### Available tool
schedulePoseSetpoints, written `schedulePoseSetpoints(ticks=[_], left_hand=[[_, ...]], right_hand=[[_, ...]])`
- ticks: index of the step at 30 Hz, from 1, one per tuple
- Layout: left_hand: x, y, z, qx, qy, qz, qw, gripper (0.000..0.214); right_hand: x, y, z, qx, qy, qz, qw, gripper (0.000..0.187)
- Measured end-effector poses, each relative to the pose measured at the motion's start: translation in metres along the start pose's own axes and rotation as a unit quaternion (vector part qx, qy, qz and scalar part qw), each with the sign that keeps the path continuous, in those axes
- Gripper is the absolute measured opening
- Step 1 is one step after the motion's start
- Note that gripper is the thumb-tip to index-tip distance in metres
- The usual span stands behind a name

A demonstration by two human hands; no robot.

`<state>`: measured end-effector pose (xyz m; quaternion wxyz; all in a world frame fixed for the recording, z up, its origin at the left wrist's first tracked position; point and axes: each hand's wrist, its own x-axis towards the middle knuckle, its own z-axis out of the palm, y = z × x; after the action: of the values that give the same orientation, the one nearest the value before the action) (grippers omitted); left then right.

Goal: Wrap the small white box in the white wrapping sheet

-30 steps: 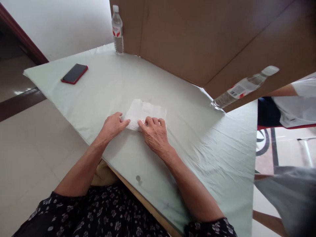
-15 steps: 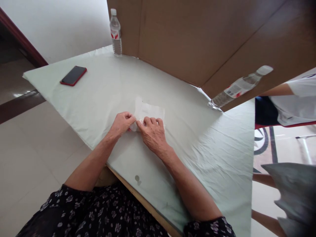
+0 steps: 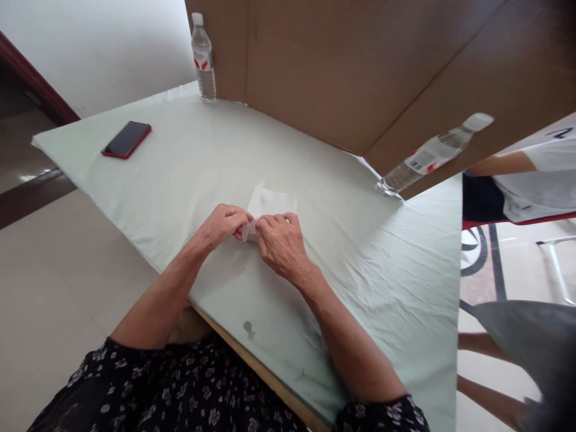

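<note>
Tissue [image 3: 276, 203], thin and white, lies on the near part of the counter [image 3: 180, 168], directly in front of the person, its far portion spread flat and its near edge under the hands. The left hand [image 3: 228, 225] has thumb and fingers together, pinched on the near left corner, where a bit of the sheet is bunched up. The right hand [image 3: 281, 243] rests palm down over the near right part, fingers curled and their tips on the tissue just beside the left fingertips; whether it grips the sheet or only presses on it, I cannot tell. Pale green cloth [image 3: 382, 282] covers the counter, wrinkled toward the right. A smartphone [image 3: 126, 140] in a red case lies toward the far left corner, well apart from the hands. Behind the tissue stands a brown cardboard panel [image 3: 333, 66], with a clear water bottle [image 3: 204, 63] upright at its left end and a second bottle [image 3: 434, 155], slanted in this view, before its right part. Small grey spots [image 3: 248, 327] mark the cloth near the person. At the right edge, a co-worker's white top [image 3: 535, 189] and a grey garment [image 3: 517, 330] show.
</note>
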<state>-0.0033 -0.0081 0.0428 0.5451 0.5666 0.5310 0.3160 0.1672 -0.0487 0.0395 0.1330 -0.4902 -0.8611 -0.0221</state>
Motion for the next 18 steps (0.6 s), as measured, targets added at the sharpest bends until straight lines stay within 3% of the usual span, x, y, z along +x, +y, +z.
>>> schedulePoseSetpoints(ticks=[2, 5, 9, 13, 15, 18], left_hand=[[-0.002, 0.000, -0.001, 0.052, -0.012, 0.019, 0.998, 0.029], [-0.004, -0.004, 0.001, 0.162, -0.013, 0.102, 0.981, 0.029], [-0.006, -0.009, 0.002, 0.216, -0.029, 0.159, 0.963, 0.031], [-0.006, -0.008, -0.001, 0.220, -0.058, 0.152, 0.962, 0.032], [-0.006, -0.009, 0.000, 0.237, -0.050, 0.177, 0.954, 0.028], [-0.005, -0.015, 0.005, 0.259, -0.013, 0.221, 0.940, 0.023]], right_hand=[[0.000, 0.003, 0.000, 0.029, -0.003, 0.006, 1.000, 0.026], [-0.005, 0.014, -0.001, 0.091, 0.022, 0.027, 0.995, 0.021], [-0.026, 0.043, -0.008, 0.134, 0.094, 0.150, 0.975, 0.017], [-0.050, 0.062, -0.013, 0.201, 0.013, 0.299, 0.933, 0.029], [-0.055, 0.061, -0.011, 0.229, -0.037, 0.339, 0.912, 0.041], [-0.051, 0.054, -0.003, 0.263, -0.055, 0.367, 0.891, 0.059]])
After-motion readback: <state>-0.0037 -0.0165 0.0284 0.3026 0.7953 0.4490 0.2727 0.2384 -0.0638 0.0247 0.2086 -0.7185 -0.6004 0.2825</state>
